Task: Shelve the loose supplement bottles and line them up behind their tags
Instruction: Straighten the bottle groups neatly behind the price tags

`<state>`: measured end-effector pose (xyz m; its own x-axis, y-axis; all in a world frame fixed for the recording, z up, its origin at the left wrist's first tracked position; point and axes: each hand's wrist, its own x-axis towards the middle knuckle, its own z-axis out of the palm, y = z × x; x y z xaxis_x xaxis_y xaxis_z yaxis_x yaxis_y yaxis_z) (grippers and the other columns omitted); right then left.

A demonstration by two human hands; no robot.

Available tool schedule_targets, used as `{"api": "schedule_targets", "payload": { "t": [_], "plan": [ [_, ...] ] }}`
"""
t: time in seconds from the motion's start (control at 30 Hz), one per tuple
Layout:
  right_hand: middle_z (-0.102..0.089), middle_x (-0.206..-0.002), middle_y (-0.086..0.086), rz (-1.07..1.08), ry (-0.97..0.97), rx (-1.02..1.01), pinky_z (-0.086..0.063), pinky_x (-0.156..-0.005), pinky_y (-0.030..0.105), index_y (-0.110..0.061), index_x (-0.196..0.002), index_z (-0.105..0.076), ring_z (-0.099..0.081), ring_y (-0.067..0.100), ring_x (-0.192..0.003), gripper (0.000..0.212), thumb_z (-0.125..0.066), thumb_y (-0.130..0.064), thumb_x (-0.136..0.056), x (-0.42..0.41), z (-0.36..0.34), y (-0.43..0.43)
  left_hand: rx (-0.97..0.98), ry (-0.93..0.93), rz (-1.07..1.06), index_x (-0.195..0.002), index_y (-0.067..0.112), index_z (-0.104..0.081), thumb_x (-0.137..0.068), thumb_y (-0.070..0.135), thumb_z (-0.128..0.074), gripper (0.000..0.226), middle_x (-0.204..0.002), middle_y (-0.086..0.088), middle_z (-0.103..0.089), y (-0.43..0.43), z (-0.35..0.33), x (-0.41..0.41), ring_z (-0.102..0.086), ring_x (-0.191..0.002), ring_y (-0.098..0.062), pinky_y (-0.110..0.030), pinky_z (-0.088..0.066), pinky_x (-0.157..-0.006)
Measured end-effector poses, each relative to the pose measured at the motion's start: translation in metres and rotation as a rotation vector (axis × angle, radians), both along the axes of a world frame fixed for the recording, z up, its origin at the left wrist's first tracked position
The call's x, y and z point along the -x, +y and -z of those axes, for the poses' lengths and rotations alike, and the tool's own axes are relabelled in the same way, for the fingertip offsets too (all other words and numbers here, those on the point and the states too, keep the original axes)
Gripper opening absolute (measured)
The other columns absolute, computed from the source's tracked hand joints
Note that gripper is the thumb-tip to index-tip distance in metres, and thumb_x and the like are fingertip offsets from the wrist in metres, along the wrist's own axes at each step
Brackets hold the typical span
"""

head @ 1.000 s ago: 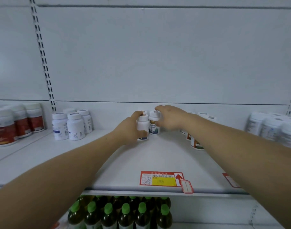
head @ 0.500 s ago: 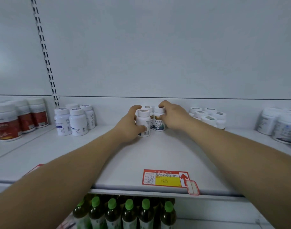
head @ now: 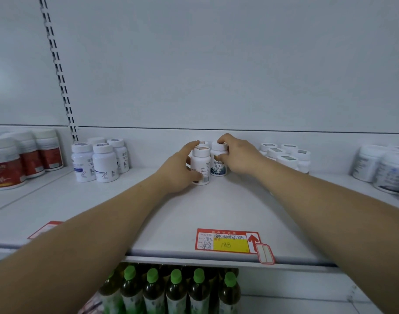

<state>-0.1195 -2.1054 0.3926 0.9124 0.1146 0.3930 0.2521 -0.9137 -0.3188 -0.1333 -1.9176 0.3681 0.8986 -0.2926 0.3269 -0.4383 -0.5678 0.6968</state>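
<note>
Two small white supplement bottles stand upright side by side near the back of the white shelf [head: 228, 207]. My left hand [head: 179, 169] wraps the left bottle [head: 201, 165], whose barcode faces me. My right hand [head: 238, 155] grips the right bottle [head: 218, 163] by its cap and side; its label shows a blue picture. A third white cap [head: 204, 144] peeks out behind the left bottle. A red and yellow price tag [head: 228, 241] sits on the shelf's front edge, in line with these bottles.
White bottles with blue labels [head: 101, 162] stand to the left, red-labelled jars [head: 19, 159] farther left. More white bottles [head: 286, 155] are right of my hands, larger jars [head: 384, 168] at far right. Green-capped dark bottles [head: 175, 291] fill the shelf below.
Both hands have stayed on the two bottles at the back of the shelf. The camera has tilted, so the bottles to the right are now visible past my right arm.
</note>
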Motion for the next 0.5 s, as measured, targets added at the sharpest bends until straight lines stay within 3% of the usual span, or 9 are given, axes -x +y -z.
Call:
{"api": "schedule_targets", "payload": {
  "t": [0.17,0.27,0.33,0.4,0.5],
  "plan": [
    [-0.058,-0.12,0.009,0.002,-0.004,0.02,-0.04,-0.08,0.032,-0.018,-0.13,-0.042,-0.053,0.026,-0.105,0.042,-0.057,-0.029,-0.092,0.0007,-0.0005,-0.0001,-0.02,0.013,0.015,-0.138,0.033,-0.028,-0.078,0.003,-0.066,0.076,-0.105,-0.002,-0.053,-0.0004,-0.0007,0.0017,-0.061,-0.085,-0.018,-0.026,-0.049,-0.077],
    [-0.057,-0.12,0.009,0.003,-0.006,0.025,-0.04,-0.079,0.031,-0.018,-0.13,-0.042,-0.053,0.026,-0.105,0.042,-0.057,-0.03,-0.093,0.0007,-0.0004,0.0003,-0.027,0.002,-0.03,-0.134,0.031,-0.027,-0.076,0.011,-0.073,0.077,-0.097,-0.001,-0.052,-0.0004,0.0,0.001,-0.059,-0.082,-0.018,-0.023,-0.046,-0.068],
    [-0.057,-0.121,0.009,0.005,-0.006,0.036,-0.039,-0.079,0.031,-0.018,-0.131,-0.042,-0.052,0.026,-0.107,0.043,-0.056,-0.03,-0.093,0.0007,-0.001,0.0004,-0.035,0.013,-0.008,-0.139,0.033,-0.022,-0.077,0.01,-0.072,0.083,-0.107,-0.002,-0.049,0.0008,0.0007,0.0011,-0.061,-0.079,-0.017,-0.02,-0.046,-0.066],
    [-0.057,-0.121,0.01,0.005,-0.006,0.039,-0.039,-0.079,0.031,-0.018,-0.131,-0.042,-0.052,0.027,-0.107,0.043,-0.056,-0.03,-0.093,0.001,-0.0012,0.0001,-0.08,0.007,-0.008,-0.143,0.036,-0.019,-0.079,0.008,-0.069,0.085,-0.113,-0.002,-0.049,0.003,0.0013,0.0003,-0.061,-0.075,-0.016,-0.021,-0.047,-0.071],
    [-0.058,-0.121,0.01,-0.001,-0.007,0.034,-0.041,-0.081,0.032,-0.017,-0.131,-0.042,-0.053,0.027,-0.107,0.042,-0.056,-0.028,-0.092,0.002,-0.0012,-0.0003,-0.118,-0.01,-0.041,-0.141,0.037,-0.022,-0.077,0.009,-0.068,0.084,-0.104,0.0,-0.056,0.0031,0.0016,0.0,-0.062,-0.081,-0.017,-0.025,-0.047,-0.077]
  ]
}}
